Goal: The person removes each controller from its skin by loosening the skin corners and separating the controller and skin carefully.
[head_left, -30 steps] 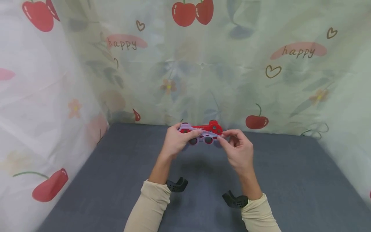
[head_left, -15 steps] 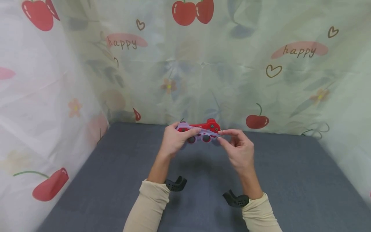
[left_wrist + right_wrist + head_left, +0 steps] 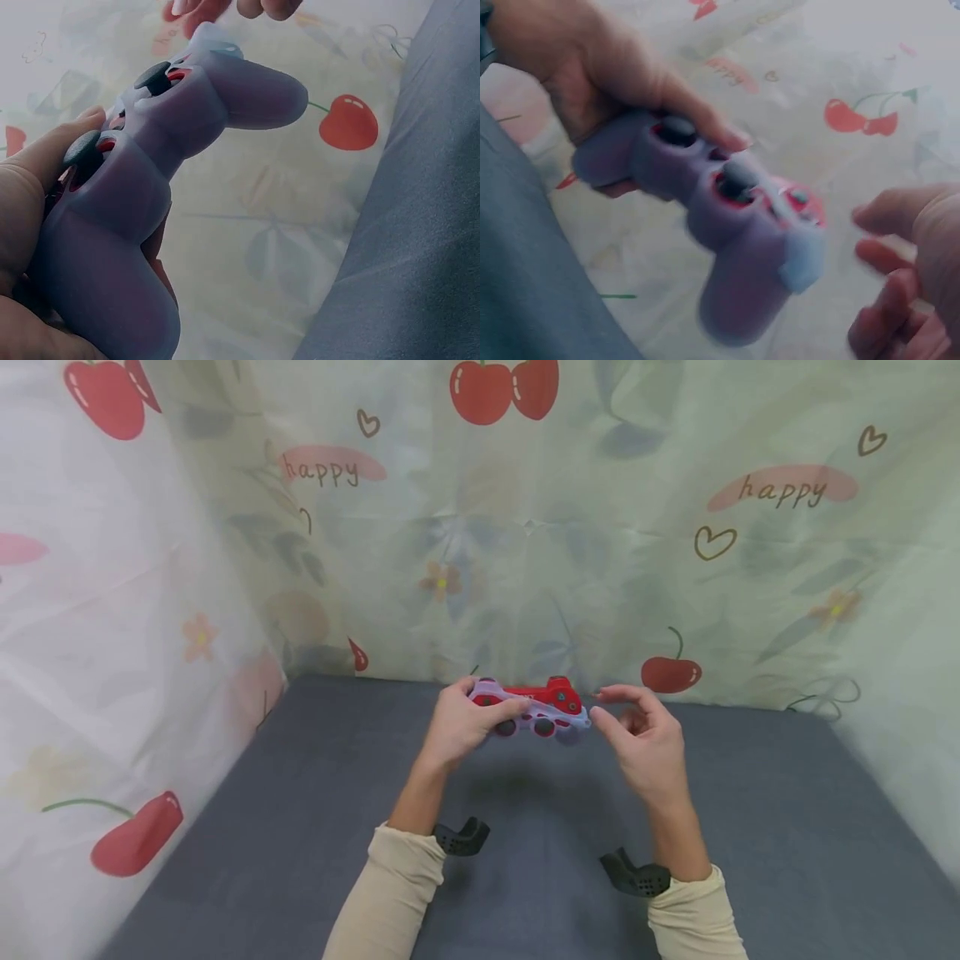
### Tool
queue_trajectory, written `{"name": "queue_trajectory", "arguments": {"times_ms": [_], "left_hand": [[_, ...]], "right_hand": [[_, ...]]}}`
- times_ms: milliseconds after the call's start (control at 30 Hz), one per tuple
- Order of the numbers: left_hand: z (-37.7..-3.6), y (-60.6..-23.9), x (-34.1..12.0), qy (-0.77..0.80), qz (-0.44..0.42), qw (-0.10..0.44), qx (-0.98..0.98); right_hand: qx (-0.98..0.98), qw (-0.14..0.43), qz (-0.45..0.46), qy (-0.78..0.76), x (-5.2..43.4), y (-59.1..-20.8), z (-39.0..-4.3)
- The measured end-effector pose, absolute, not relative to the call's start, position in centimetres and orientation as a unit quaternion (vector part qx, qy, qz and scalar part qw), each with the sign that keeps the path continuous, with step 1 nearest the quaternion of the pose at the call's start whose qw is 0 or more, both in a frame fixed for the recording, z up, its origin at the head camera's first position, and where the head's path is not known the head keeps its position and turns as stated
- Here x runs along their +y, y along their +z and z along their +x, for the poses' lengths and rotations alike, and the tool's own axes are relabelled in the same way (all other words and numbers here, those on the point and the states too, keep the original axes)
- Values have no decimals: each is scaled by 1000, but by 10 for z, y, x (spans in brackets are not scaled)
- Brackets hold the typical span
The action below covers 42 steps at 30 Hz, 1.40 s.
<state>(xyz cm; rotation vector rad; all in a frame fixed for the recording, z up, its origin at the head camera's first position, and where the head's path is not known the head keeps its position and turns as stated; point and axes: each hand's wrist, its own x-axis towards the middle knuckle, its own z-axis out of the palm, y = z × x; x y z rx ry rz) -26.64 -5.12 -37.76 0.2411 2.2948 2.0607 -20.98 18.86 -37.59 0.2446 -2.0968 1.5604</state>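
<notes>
A red game controller [image 3: 561, 694] is held up over the far part of the table. A translucent lilac silicone sleeve [image 3: 112, 232] covers its left side and both grips. At the right end the red face with its buttons is bare, and the sleeve's loose edge [image 3: 804, 259] is folded down below it. My left hand [image 3: 459, 720] grips the controller's left end, thumb across the front. My right hand [image 3: 647, 739] is just off the right end, thumb and index finger apart with nothing between them. Two dark thumbsticks [image 3: 739, 180] poke through the sleeve.
Below the hands spreads a dark grey tabletop [image 3: 750, 827]. Cherry-printed cloth [image 3: 525, 568] hangs behind it and at both sides. A black wrist mount [image 3: 462, 837] sits by the left cuff, a second mount [image 3: 637, 874] by the right.
My right hand, which was pinching the sleeve's edge at the right end, has let go and moved right. The sleeve edge has dropped lower, baring more red. My left hand keeps its grip.
</notes>
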Motion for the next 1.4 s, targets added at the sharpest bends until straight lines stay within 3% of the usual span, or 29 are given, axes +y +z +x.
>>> {"name": "queue_trajectory", "arguments": {"times_ms": [367, 633, 1167, 1400], "left_hand": [[-261, -379, -36, 654, 126, 72, 742], [-259, -380, -33, 647, 149, 75, 744], [-260, -380, -35, 619, 200, 83, 755], [-258, -375, -43, 593, 259, 30, 762]], "right_hand": [[-847, 92, 42, 522, 196, -373, -210], [-855, 30, 63, 514, 187, -383, -217], [-842, 80, 61, 530, 190, -385, -216], [-846, 73, 44, 526, 198, -386, -216]]}}
